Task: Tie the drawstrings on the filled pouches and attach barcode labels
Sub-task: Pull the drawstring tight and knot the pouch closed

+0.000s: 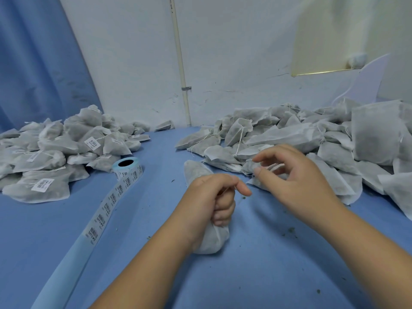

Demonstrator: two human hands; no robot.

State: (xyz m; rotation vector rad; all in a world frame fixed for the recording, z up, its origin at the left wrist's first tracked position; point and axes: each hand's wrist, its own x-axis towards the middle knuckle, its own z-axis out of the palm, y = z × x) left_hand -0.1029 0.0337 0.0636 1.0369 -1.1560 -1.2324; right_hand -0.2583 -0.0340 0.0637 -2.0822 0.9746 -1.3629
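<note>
The label roll stands on the blue table, and its strip of stickers runs toward the person. Just right of the roll, the left hand squeezes a filled pouch around its middle and pinches a thin string with thumb and finger. Farther right, the right hand is curled; it looks like it pinches a crumpled pouch, but that part is blurry. Labeled pouches are heaped left of the roll, plain pouches far to its right.
</note>
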